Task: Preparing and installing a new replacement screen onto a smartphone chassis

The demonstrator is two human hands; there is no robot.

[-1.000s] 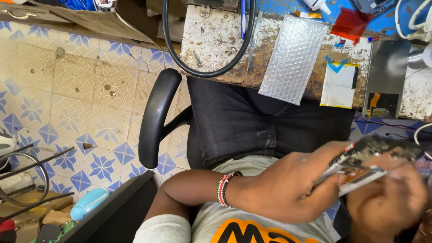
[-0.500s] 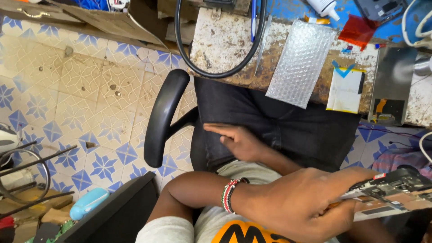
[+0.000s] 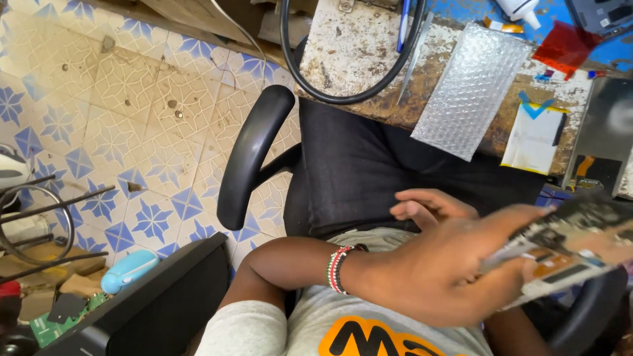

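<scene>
Over the lap, the left hand is gripping an opened phone, now swung leftward — its long axis running left-right, tilting upward rightward. Right hand is resting open — grip empty.

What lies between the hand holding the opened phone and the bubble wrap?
The right hand, resting open on the black trousers, seen in the head view.

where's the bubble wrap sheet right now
In the head view, the bubble wrap sheet lies upper right on the worn workbench, between the black cable loop and the white pouch with blue tape.
</scene>
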